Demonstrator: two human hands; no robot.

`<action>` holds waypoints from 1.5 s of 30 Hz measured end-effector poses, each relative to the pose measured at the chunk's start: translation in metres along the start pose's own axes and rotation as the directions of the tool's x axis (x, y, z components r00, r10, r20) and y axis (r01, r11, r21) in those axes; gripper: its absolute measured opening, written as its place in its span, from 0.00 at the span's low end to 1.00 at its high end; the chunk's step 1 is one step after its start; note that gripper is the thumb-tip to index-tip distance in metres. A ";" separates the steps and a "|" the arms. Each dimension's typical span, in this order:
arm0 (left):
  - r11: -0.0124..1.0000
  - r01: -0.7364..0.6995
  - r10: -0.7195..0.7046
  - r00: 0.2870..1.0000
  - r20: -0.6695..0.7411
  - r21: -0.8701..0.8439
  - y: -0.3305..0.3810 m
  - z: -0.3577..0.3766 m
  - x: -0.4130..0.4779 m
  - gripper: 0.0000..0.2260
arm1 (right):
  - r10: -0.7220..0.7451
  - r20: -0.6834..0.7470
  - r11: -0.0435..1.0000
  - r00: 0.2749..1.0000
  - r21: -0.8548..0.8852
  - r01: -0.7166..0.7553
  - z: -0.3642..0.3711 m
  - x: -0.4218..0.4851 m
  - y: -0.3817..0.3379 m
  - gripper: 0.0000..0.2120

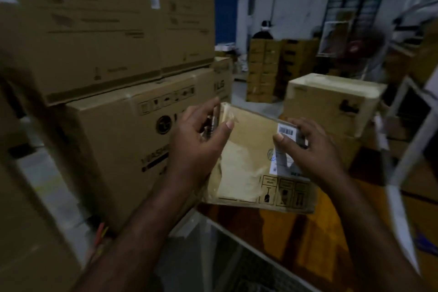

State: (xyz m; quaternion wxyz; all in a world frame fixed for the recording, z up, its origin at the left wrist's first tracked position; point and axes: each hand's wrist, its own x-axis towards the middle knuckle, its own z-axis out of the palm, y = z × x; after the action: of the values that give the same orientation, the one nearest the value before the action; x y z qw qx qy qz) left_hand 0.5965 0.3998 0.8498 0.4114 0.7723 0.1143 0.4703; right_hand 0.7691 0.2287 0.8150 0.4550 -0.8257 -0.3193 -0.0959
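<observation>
A small brown cardboard parcel (251, 147) with clear tape, a barcode label and handling symbols is held up at the middle of the view. My left hand (199, 140) grips its left edge, thumb on the top face and fingers curled round the side. My right hand (310, 147) holds the right edge, thumb pressing on the white barcode label (285, 131) and fingers wrapped behind. The parcel's underside is hidden.
Large stacked appliance cartons (118, 106) fill the left side. A taped carton (331, 99) sits behind the parcel on the right, with more stacked boxes (267, 71) farther back. A person (264, 29) stands beyond them. White metal frames (407, 149) run along the right.
</observation>
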 end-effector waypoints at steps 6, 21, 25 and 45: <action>0.999 0.017 -0.020 0.997 0.080 0.047 -0.003 0.114 0.014 0.18 | 0.205 0.017 0.969 0.979 -0.143 -0.201 -0.025 0.007 0.062 0.39; 0.970 -0.040 -0.094 0.845 0.527 0.239 -0.067 0.212 0.086 0.14 | 0.272 -0.286 0.957 0.919 -0.022 -0.290 -0.032 0.021 0.107 0.31; 0.856 -0.264 -0.107 0.751 0.651 0.444 -0.110 0.235 0.131 0.20 | 0.192 -0.350 0.951 0.917 -0.164 -0.262 -0.026 0.017 0.122 0.27; 0.668 -0.486 -0.316 0.501 0.806 0.564 -0.100 0.209 0.148 0.31 | 0.280 -0.160 0.692 0.947 -0.649 -0.314 -0.013 0.041 0.054 0.06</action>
State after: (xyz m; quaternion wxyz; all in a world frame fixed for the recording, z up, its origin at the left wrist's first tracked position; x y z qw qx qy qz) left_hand 0.8677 0.4359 0.8235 0.0340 0.9979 0.0305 -0.0460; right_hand 0.8363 0.2160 0.8035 0.1465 -0.9712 -0.1150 -0.1487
